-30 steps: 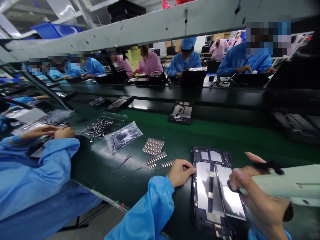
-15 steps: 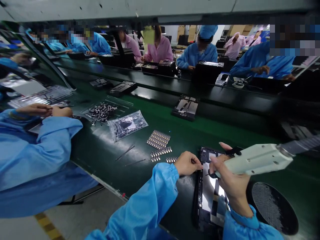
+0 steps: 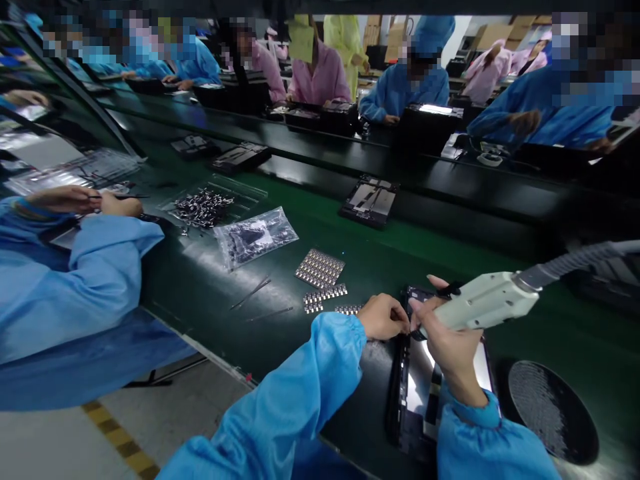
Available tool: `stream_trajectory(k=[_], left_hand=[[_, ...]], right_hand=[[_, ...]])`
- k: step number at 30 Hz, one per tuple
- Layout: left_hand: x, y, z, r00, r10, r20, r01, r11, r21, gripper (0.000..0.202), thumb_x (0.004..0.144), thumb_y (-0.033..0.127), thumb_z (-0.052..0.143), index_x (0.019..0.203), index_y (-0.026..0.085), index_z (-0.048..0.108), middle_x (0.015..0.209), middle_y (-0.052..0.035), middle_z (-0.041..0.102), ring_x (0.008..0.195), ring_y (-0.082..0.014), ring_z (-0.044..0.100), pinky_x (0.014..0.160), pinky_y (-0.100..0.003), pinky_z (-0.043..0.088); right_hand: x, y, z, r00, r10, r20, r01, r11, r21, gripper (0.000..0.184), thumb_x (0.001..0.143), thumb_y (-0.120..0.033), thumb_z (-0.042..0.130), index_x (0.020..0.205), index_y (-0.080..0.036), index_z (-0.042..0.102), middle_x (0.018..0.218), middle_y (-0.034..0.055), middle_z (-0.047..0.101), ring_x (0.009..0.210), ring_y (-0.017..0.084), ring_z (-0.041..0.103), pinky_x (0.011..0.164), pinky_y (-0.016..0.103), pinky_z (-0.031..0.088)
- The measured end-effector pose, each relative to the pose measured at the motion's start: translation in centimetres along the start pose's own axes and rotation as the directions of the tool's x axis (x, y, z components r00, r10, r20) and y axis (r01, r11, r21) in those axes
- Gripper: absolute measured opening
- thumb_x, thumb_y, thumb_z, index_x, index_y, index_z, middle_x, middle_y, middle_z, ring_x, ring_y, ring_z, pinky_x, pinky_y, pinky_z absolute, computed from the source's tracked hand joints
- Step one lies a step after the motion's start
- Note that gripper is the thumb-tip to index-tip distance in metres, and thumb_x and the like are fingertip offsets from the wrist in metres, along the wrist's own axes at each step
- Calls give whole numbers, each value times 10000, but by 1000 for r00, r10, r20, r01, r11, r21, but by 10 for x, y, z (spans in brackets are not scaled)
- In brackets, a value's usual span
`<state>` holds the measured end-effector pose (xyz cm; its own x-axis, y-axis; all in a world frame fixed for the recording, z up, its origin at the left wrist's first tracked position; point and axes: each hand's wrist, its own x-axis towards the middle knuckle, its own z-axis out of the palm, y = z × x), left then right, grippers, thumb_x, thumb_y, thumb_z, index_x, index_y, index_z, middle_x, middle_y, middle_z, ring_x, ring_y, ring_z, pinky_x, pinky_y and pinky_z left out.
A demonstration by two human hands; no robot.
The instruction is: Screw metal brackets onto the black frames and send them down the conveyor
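Note:
My right hand (image 3: 453, 353) is wrapped round a pale green power screwdriver (image 3: 485, 303), whose ribbed hose (image 3: 565, 263) trails off to the right. Its tip is low over the upper left edge of an opened tablet (image 3: 420, 387) lying face down on the bench, showing silver and black insides. My left hand (image 3: 383, 317) is pinched at that same edge, fingertips close to the tip; whatever they hold is too small to make out. Sheets of small metal-and-black parts (image 3: 320, 269) lie just left of the tablet, some partly behind my left hand.
Tweezers (image 3: 251, 293), a clear bag of parts (image 3: 257, 237) and a heap of small black-and-white parts (image 3: 204, 208) lie leftward. A round black mesh-patterned disc (image 3: 550, 410) is at right. Another tablet (image 3: 370, 200) sits farther back. A co-worker's sleeve (image 3: 105, 267) is at left.
The screwdriver and my right hand have moved left and slightly up, bringing the tip to the tablet's left edge beside my left fingertips. The view has tilted a little downward.

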<state>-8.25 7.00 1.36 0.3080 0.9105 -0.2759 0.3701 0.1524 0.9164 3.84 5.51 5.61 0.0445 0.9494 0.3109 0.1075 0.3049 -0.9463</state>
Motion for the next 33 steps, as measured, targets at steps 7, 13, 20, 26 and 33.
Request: stream_trajectory(k=[7,13,20,26,33], left_hand=[[0,1,-2,980,-156,121,181,954,-240,115,728,214,716,699,110,677,562,11,601,528,-100,590,460,-182,487],[-1,5,-3,983,-143,115,166,961,-221,68,732,162,702,697,107,684,551,19,594,528,-99,593,451,-172,482],[0,3,-4,980,-143,136,166,969,-180,150,720,259,745,725,116,699,551,20,597,533,-103,600,466,-179,491],[3,0,2,999,33,4,-33,998,48,89,717,179,676,756,141,747,681,-13,704,654,-132,652,608,-199,518],[4,1,3,999,-19,35,21,999,-44,87,712,169,662,756,137,730,646,-1,671,616,-133,641,544,-205,529]], right_hand=[[-1,4,-4,1000,5,-4,-4,996,89,538,761,-238,737,1242,-149,514,497,-82,575,411,135,535,502,305,481],[-2,7,-7,1000,8,-3,-8,998,58,533,759,-252,750,1231,-147,526,499,-81,578,425,139,540,553,325,481],[-3,7,-10,1000,-11,-17,12,998,66,517,766,-236,753,1229,-161,535,503,-76,585,438,146,542,542,316,467],[-2,4,-8,1000,1,-8,-1,1000,12,523,767,-269,749,1224,-144,528,500,-78,592,441,152,546,610,349,477],[-1,6,-8,1000,-23,-22,21,997,-75,452,774,-299,735,1153,-129,558,494,-71,579,469,163,566,672,390,505]])
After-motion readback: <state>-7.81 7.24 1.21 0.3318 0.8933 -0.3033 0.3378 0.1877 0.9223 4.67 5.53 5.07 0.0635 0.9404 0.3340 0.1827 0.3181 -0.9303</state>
